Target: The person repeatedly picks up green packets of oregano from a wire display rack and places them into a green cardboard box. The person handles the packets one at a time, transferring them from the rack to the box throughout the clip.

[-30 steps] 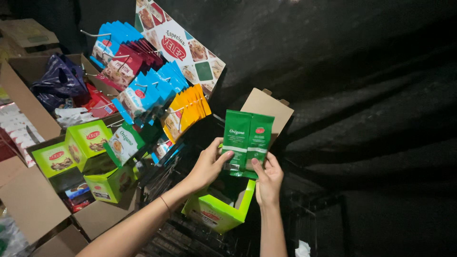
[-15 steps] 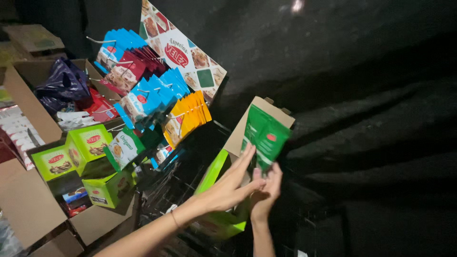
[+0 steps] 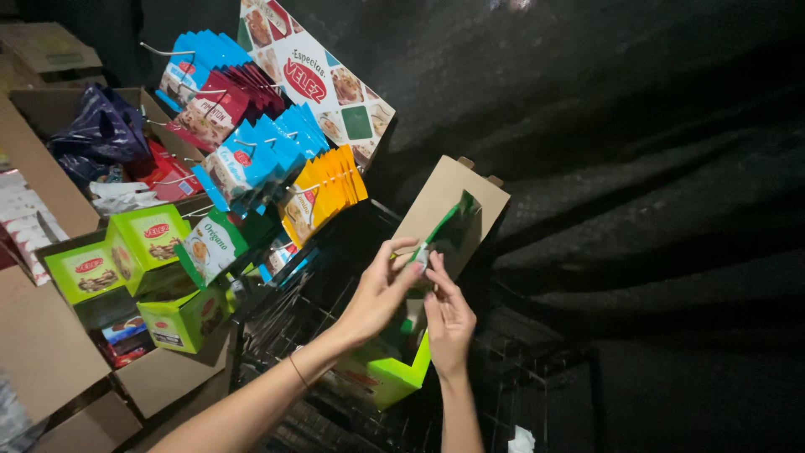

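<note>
A small bunch of dark green sachets (image 3: 454, 230) is held up edge-on in front of a brown cardboard flap (image 3: 442, 195). My left hand (image 3: 379, 292) reaches in from the lower left and pinches the sachets' lower corner. Just beneath it, my right hand (image 3: 449, 323) has its fingertips on the same corner. Below both hands sits an open bright green carton (image 3: 387, 379) resting on a black wire rack (image 3: 293, 310). To the left, the rack's hooks carry hanging sachets: yellow (image 3: 325, 191), blue (image 3: 251, 155) and dark red (image 3: 225, 105).
Several bright green cartons (image 3: 147, 243) stand in open brown cardboard boxes (image 3: 50, 335) at the left. A dark plastic bag (image 3: 99, 132) lies in a box at the far left. A printed header card (image 3: 314, 80) tops the rack. Black cloth (image 3: 629, 210) covers the right.
Both hands have raised the green sachets up and to the right, and turned them from face-on to edge-on against the cardboard flap. The view has moved closer.
</note>
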